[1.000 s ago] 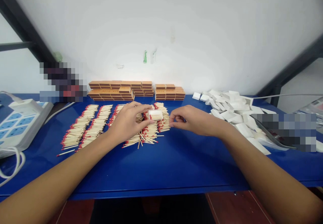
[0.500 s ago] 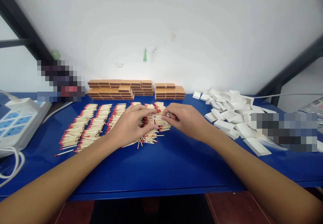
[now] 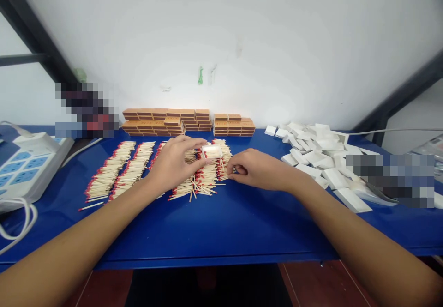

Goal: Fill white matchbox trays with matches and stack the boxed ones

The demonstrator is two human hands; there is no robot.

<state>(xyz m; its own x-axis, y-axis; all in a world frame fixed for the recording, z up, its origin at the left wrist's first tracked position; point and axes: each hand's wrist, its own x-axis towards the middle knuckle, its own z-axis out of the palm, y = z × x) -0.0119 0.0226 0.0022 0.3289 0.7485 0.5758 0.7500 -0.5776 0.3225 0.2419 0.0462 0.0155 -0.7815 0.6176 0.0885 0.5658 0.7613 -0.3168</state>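
Between the thumb and fingers of my left hand is a small white matchbox tray, tilted toward me, with some red-tipped matches lying in it. It is held over the rows of matches. My right hand is low at the right edge of the rightmost match row. Its fingers are curled and pinched together by the match ends; whatever is between the fingertips is hidden. Under the tray lies another row of matches, with several loose sticks splayed at its near end.
More match rows lie at the left on the blue table. Brown matchboxes are stacked along the wall. White trays are heaped at the right. A power strip with cables stands at the left edge.
My right hand has left the tray and moved down and slightly right to the match row's edge. My left hand has shifted the tray slightly left and up, tilting it.
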